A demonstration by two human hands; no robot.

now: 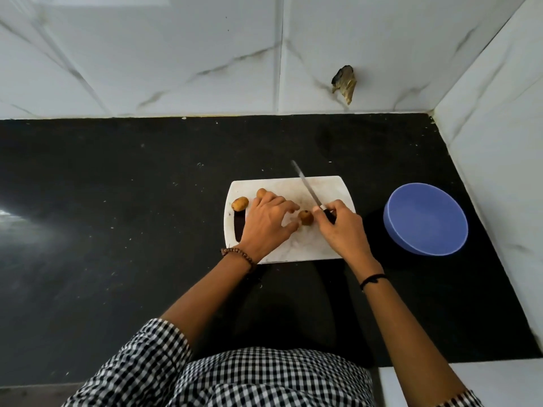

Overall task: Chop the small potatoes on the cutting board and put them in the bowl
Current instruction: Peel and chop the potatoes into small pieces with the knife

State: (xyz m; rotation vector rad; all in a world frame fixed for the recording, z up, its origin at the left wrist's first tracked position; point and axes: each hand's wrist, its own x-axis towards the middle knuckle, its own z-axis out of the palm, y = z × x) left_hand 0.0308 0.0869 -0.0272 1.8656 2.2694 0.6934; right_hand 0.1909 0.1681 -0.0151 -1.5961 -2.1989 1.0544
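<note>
A white cutting board lies on the black counter. Three small brown potatoes are on it: one at the left edge, one behind my left hand's fingers, one in the middle. My left hand rests on the board with spread fingers, thumb and fingertips beside the middle potato. My right hand grips a knife by its dark handle; the blade points away to the upper left, just right of that potato. An empty blue bowl stands to the right of the board.
The black counter ends at marble-tiled walls behind and at the right. A dark chipped hole marks the back wall. A white ledge sits at the lower right.
</note>
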